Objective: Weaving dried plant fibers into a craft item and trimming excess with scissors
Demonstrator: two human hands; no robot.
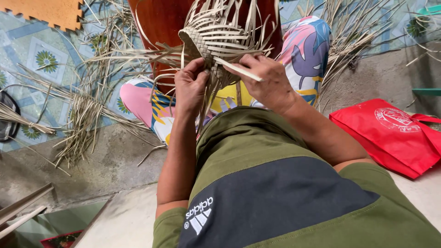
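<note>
Both hands grip woven basket point(209, 39), loose strips pointing outward

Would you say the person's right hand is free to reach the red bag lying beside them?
Probably not right away: the right hand grips the half-woven basket together with the left hand. The way to the red bag looks unobstructed.

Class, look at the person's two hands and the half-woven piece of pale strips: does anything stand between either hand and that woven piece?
Nothing visible does. The left hand grips the woven piece at its lower edge, among the hanging strips. The right hand touches it too, pinching one loose strip.
</note>
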